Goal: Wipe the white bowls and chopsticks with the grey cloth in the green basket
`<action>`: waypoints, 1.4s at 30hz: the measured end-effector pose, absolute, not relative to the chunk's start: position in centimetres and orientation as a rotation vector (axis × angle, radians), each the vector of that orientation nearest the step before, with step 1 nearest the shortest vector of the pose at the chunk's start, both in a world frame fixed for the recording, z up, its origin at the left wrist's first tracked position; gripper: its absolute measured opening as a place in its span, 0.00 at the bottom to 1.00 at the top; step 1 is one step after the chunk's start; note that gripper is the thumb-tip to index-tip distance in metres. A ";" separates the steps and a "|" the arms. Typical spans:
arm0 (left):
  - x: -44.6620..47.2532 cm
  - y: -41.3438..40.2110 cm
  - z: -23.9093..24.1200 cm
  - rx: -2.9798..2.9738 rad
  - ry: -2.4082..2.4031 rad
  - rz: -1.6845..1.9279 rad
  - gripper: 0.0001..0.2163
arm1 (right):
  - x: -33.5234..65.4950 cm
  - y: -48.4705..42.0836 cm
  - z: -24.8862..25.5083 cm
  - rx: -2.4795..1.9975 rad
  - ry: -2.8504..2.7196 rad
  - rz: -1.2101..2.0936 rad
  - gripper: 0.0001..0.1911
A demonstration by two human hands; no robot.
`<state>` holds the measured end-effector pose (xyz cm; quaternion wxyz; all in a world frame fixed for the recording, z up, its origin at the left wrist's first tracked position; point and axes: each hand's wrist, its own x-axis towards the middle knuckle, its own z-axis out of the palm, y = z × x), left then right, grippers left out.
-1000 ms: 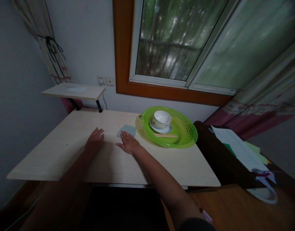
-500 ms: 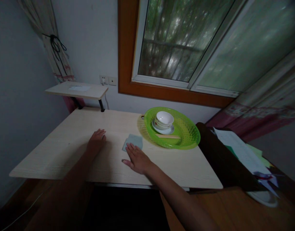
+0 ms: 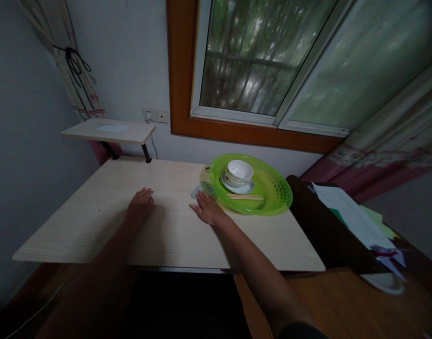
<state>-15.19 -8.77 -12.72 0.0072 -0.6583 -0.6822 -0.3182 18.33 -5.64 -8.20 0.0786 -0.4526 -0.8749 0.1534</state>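
Pressed cloth (image 3: 196, 190) under flat, open right grip (image 3: 207, 210), tray (image 3: 272, 200) just beyond; steadied with open left grip (image 3: 140, 205) on counter (image 3: 96, 221).

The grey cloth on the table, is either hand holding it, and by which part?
Not gripped. The right hand lies flat, fingertips pressing the near edge of the cloth beside the green tray. The left hand rests flat on the table.

Small grey-blue cloth (image 3: 196, 191), lying flat on pale wood counter (image 3: 159, 235). Mostly covered by fingertips of right hand (image 3: 208, 211), only a corner showing. Far edge right up against rim of green tray (image 3: 284, 189). Folded or single layer: can't tell.
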 end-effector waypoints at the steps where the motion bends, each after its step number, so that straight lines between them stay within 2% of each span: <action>1: -15.2 -8.8 -12.7 -2.061 -2.125 -0.999 0.22 | 19.5 -6.4 -8.5 -1.345 -2.599 0.434 0.39; 5: -15.2 -8.7 -12.9 -2.042 -2.110 -1.049 0.22 | 21.3 -11.1 -9.3 -1.260 -2.612 0.368 0.41; 10: -15.4 -8.5 -13.0 -2.056 -2.126 -1.037 0.22 | 17.8 -14.6 -9.2 -1.005 -2.729 0.407 0.41; 19: -15.5 -8.4 -13.1 -2.055 -2.110 -0.922 0.21 | 11.4 -8.1 -9.0 -0.942 -2.713 0.538 0.35; 24: -14.4 -9.0 -12.2 -2.306 -1.792 -0.977 0.19 | 14.5 -7.5 -9.0 -0.775 -2.333 0.727 0.31; 30: -8.4 -9.6 -11.6 -2.856 -1.250 -0.556 0.23 | 20.8 -8.6 -9.2 -0.887 -1.994 0.737 0.23; 35: -3.6 -6.3 -10.7 -2.842 -1.340 -0.475 0.25 | 22.2 -8.2 -9.5 -0.927 -1.906 0.737 0.21; 42: -3.2 -1.6 -7.6 -2.693 -1.522 -0.463 0.19 | 22.0 -8.2 -9.1 -0.966 -1.848 0.747 0.21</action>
